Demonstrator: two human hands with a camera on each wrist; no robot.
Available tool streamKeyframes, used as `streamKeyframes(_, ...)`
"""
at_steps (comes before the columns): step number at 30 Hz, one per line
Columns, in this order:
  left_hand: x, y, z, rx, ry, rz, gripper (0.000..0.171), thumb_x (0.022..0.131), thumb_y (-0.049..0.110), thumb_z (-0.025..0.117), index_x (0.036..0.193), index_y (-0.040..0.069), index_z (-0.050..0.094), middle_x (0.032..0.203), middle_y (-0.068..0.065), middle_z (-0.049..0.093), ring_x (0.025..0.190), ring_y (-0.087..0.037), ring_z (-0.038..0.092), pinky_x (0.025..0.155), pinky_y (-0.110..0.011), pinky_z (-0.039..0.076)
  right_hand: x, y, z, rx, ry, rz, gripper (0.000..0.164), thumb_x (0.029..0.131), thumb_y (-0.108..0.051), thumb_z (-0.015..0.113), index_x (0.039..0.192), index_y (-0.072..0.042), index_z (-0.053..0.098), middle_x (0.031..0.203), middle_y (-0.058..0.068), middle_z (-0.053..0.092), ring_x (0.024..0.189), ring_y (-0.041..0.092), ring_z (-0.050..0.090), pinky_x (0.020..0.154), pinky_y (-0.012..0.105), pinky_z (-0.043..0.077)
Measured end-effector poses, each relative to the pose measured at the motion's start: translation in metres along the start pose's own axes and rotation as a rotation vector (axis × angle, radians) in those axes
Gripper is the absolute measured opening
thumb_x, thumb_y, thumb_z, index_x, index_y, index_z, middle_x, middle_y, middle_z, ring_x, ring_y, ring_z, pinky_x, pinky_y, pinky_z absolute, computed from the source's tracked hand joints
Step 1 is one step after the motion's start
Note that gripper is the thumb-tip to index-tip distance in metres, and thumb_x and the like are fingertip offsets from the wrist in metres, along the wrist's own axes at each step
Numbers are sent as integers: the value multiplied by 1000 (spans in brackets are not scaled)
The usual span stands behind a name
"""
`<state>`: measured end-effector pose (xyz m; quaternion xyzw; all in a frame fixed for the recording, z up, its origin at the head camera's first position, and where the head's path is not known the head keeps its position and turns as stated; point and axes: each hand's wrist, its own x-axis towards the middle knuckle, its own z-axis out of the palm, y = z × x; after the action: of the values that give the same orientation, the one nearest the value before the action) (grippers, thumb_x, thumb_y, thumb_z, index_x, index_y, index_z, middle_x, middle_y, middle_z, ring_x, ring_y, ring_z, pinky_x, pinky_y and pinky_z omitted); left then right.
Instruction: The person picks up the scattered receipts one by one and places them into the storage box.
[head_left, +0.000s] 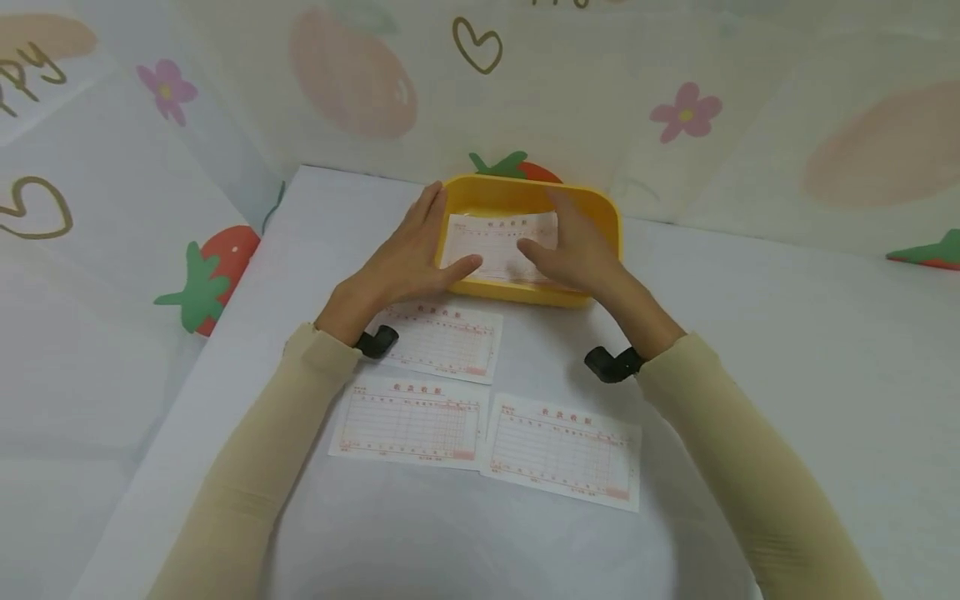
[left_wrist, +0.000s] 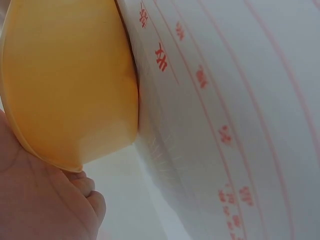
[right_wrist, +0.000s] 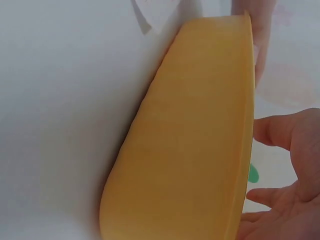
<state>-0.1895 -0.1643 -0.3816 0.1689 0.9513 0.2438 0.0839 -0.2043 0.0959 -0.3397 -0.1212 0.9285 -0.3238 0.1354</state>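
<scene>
A yellow plastic tray stands at the back of the table with a printed paper slip lying in it. My left hand rests at the tray's left end, its fingers stretched along the side and its thumb reaching over the front rim. In the left wrist view that palm lies beside the tray's rim. Over the right part of the tray is my right hand, fingers extended and slightly blurred, thumb pointing at the slip. The right wrist view shows spread fingers at the rim.
In front of the tray, three red-printed slips lie on the white table: an upper slip partly behind the left wrist, a lower left slip and a lower right slip. A patterned curtain hangs behind the tray.
</scene>
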Motion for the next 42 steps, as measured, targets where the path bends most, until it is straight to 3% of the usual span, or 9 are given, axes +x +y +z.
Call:
streamKeyframes(5, 1, 2, 1, -6, 1, -5, 115, 97, 73, 51, 169, 10, -13, 180, -6, -16, 169, -30, 0, 137, -50, 14, -12, 10, -6, -13, 54, -30, 81, 104, -34, 63, 169, -10, 22, 180, 15, 10, 167, 35, 13, 133, 61, 22)
streamKeyframes(7, 1, 3, 1, -8, 0, -9, 115, 97, 73, 52, 169, 11, -14, 180, -5, -16, 169, -29, 1, 137, -50, 14, -20, 14, -9, -4, 105, -52, 78, 103, -33, 64, 167, -9, 27, 180, 16, 10, 166, 37, 17, 131, 63, 24)
streamKeyframes(14, 0, 2, 1, 4, -14, -10, 115, 97, 73, 51, 169, 10, -14, 179, -5, -17, 169, -30, 0, 137, -50, 14, -68, 24, -7, 57, 285, -151, 60, 101, -25, 67, 154, -4, 50, 171, 17, 34, 158, 40, 36, 129, 63, 31)
streamKeyframes(18, 0, 1, -1, 9, -13, -14, 115, 97, 73, 50, 169, 10, -14, 179, -5, -17, 169, -30, 0, 137, -50, 14, -100, 29, -5, 63, 344, -205, 49, 100, -17, 68, 146, -3, 59, 163, 19, 46, 151, 39, 45, 124, 64, 38)
streamKeyframes(23, -2, -1, -1, 7, -5, -27, 115, 97, 72, 52, 169, 10, -13, 180, -6, -16, 169, -31, 2, 137, -51, 15, -138, 37, 2, 50, 324, -206, 48, 99, -13, 71, 145, -5, 61, 157, 18, 53, 145, 40, 52, 118, 65, 45)
streamKeyframes(32, -2, -3, -1, 13, -5, -25, 115, 97, 72, 51, 169, 11, -15, 180, -6, -17, 169, -30, 1, 137, -50, 14, -196, 61, 38, 14, 241, -169, 53, 95, -12, 78, 144, -5, 61, 152, 16, 57, 140, 39, 57, 111, 64, 49)
streamKeyframes(36, -2, -5, -2, 15, -6, -27, 115, 97, 72, 51, 169, 10, -15, 179, -6, -17, 169, -30, 1, 137, -51, 14, -214, 67, 51, -4, 222, -135, 52, 94, -17, 80, 143, -7, 63, 151, 11, 58, 139, 34, 59, 108, 58, 51)
streamKeyframes(42, -2, -5, -1, 9, -2, -16, 115, 97, 74, 50, 169, 10, -14, 180, -6, -17, 169, -30, 2, 137, -50, 14, -231, 69, 65, -97, 260, -116, 55, 89, -18, 85, 139, -8, 66, 143, 7, 62, 131, 30, 61, 100, 53, 56)
